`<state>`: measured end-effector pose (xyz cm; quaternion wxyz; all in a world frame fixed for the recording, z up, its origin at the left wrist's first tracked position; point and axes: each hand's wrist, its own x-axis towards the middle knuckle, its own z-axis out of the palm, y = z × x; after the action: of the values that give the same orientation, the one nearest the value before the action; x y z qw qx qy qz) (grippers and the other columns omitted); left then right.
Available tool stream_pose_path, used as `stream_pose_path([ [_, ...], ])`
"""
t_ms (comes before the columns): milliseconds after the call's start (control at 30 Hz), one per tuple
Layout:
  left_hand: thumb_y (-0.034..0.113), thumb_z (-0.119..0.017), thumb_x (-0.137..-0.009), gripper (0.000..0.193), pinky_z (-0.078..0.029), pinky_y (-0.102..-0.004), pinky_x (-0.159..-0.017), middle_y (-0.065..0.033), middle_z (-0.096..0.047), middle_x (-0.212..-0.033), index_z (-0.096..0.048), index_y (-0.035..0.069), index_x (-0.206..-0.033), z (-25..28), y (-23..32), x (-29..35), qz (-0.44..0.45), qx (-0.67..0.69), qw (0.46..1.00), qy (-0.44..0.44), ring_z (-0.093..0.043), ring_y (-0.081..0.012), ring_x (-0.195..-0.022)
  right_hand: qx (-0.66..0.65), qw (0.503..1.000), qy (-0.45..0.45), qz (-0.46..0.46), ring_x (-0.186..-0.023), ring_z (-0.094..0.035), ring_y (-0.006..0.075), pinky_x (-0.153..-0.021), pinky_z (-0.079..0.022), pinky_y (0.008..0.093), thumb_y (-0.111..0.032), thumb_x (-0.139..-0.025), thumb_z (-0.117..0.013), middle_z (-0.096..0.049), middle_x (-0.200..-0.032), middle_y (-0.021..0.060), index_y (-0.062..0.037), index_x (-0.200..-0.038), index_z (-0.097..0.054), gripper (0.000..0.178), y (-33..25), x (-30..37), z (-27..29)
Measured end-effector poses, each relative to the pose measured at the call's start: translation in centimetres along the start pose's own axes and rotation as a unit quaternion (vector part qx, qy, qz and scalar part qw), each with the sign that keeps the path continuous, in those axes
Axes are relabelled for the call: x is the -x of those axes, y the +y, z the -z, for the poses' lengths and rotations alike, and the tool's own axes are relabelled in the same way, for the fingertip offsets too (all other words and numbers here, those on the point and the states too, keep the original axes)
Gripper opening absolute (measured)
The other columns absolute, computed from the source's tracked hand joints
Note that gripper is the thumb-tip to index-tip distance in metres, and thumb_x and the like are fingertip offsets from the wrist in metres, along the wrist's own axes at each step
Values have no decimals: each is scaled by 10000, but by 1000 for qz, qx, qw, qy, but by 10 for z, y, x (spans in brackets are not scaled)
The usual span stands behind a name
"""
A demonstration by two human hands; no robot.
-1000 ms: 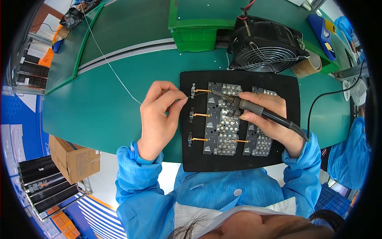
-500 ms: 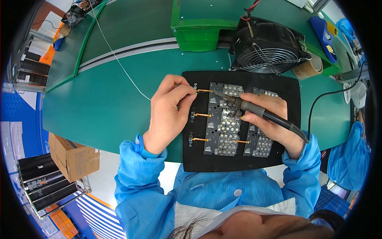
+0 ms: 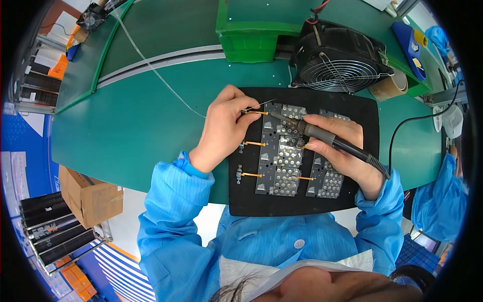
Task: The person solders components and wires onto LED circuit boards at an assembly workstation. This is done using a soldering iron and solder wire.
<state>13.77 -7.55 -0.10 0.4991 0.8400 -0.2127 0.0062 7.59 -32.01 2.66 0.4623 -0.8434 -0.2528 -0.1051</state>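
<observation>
Head view: a soldering iron [image 3: 327, 138] is gripped in the closed right hand [image 3: 342, 151], its tip laid at the far left corner of the circuit boards [image 3: 284, 151] on a black mat [image 3: 362, 108]. A thin solder wire [image 3: 151, 65] is pinched by the left hand [image 3: 224, 126] beside that tip. A black fan [image 3: 342, 58] is seen far right on the green surface [image 3: 131, 126].

soldering iron [image 3: 329, 141] tip on circuit boards [image 3: 282, 151], solder wire [image 3: 259, 106] beside.
</observation>
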Motion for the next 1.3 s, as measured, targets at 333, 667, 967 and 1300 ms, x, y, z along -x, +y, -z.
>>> stream_pose_path([
  [333,-57,-737,-746,133,-351,-249,-522,-22,-503,-818,-687,-2,-856,-4,-8,0,-33,-3,999,8,-428,-92,-612,-2,1000,-12,-2,-611,-642,211,-560,-492,285,-241,-758,-793,-676,-760,127,27,-1108,-656,461,-2,-1,1],
  [667,-41,-747,-742,124,-337,-249,-513,-17,-507,-795,-698,0,-849,-4,-7,0,-37,-2,999,19,-407,-85,-586,4,1000,-24,-17,-633,-654,216,-576,-502,288,-259,-767,-785,-682,-775,131,26,-1113,-656,466,-5,-2,4],
  [967,-37,-717,-745,91,-447,-330,-587,-98,-563,-814,-683,-4,-822,-2,-1,-1,-10,7,1000,11,-564,-237,-685,-2,999,-12,-32,-633,-649,224,-589,-505,296,-259,-775,-782,-682,-780,138,28,-1107,-656,456,-2,0,3],
  [1300,-41,-713,-748,91,-457,-332,-594,-101,-567,-819,-685,-6,-828,-1,1,0,-4,8,1000,8,-572,-238,-693,-29,998,-19,-56,-641,-656,221,-593,-507,292,-266,-776,-781,-690,-805,147,29,-1107,-656,460,-3,1,4],
])
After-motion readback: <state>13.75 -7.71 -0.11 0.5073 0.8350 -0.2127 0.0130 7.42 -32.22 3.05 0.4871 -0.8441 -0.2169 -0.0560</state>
